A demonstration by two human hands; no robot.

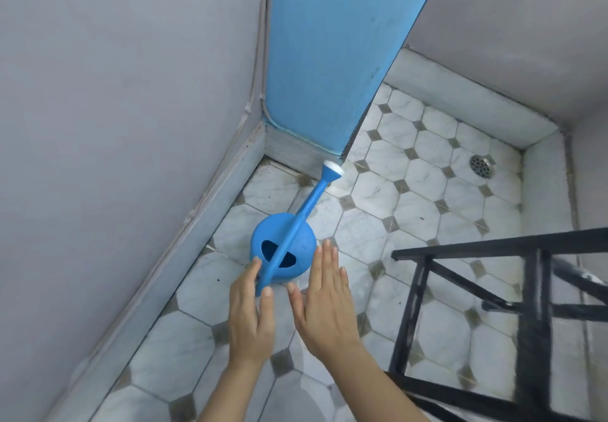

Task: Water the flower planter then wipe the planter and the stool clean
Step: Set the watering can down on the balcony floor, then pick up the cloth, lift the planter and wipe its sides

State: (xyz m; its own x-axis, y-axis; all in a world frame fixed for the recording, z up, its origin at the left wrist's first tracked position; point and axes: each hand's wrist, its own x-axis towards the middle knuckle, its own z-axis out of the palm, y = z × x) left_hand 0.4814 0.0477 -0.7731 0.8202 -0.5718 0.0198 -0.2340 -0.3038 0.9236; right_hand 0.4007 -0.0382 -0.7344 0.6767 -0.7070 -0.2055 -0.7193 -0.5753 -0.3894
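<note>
A blue watering can (297, 252) stands on the tiled floor near the left wall, its long spout ending in a white rose pointing toward the blue door. My left hand (251, 314) reaches in with straight fingers, its fingertips at the near end of the can's handle bar. To the right of the can my right hand (324, 300) is held flat, fingers straight, holding nothing. A black metal stool (533, 290) stands at the right, only its frame showing. No planter is in view.
A blue door (332, 56) stands at the far middle, grey walls on the left and right. A round floor drain (481, 166) lies in the far right corner. White octagonal tiles (424, 217) cover the floor between can and stool.
</note>
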